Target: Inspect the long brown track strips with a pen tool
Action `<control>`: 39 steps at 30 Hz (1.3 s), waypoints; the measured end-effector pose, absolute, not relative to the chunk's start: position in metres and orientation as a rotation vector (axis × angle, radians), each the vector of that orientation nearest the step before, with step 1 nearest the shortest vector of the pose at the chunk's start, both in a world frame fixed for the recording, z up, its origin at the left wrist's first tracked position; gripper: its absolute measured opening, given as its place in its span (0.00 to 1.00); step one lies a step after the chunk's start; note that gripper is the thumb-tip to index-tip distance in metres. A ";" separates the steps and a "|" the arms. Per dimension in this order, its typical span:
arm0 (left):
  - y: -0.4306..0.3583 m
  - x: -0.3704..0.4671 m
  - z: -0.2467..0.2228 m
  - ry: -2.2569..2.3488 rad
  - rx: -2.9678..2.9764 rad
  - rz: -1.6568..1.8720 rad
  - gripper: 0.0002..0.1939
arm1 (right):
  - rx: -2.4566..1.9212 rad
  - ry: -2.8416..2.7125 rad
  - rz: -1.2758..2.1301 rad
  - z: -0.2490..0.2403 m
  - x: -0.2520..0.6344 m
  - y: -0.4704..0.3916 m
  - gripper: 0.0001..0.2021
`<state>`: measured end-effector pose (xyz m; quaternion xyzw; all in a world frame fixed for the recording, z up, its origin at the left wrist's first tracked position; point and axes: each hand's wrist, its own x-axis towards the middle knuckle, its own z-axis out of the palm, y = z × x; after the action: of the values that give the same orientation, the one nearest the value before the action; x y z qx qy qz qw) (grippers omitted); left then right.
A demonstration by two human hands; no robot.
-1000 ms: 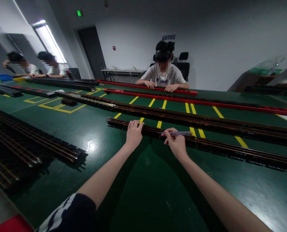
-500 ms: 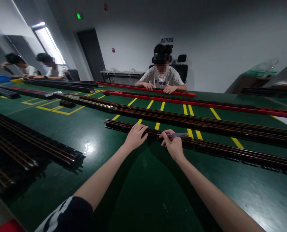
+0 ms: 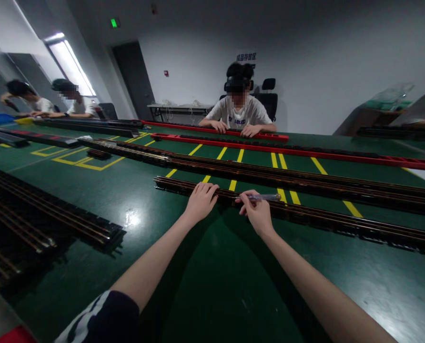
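Observation:
A long black strip with copper-coloured rails (image 3: 323,217) runs across the green table in front of me. My left hand (image 3: 200,201) rests on it near its left end, fingers stretched over the top and thumb apart on the near side. A little to the right, my right hand (image 3: 256,212) pinches a slim screwdriver (image 3: 264,196) with a clear handle. Its handle points right, and its tip points left at the strip, close to my fingers. Whether the tip touches the strip I cannot tell.
Behind lies another bundle of long railed strips (image 3: 291,177), then red channels (image 3: 305,153). More black strips (image 3: 73,209) lie at left. Yellow tape lines (image 3: 284,171) mark the green table (image 3: 212,286). Across it, a person (image 3: 239,107) rests both hands on a red channel; others sit far left.
Both hands stay at nearly the same places on the strip. The screwdriver handle has turned or shifted very slightly; the whole view has moved a touch.

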<state>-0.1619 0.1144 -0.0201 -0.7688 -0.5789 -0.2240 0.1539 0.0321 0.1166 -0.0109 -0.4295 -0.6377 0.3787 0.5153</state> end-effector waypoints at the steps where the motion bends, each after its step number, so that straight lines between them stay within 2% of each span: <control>1: 0.114 -0.162 -0.020 -1.656 -2.201 -0.639 0.15 | -1.030 -1.533 0.908 -0.011 0.032 0.117 0.18; 39: 0.106 -0.159 -0.014 -1.686 -2.101 -0.598 0.23 | -1.032 -1.578 0.938 -0.006 0.031 0.113 0.15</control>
<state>-0.1587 0.1061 -0.0135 -0.7474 -0.5999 -0.2128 0.1901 0.0309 0.1130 -0.0056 -0.4257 -0.6511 0.3870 0.4950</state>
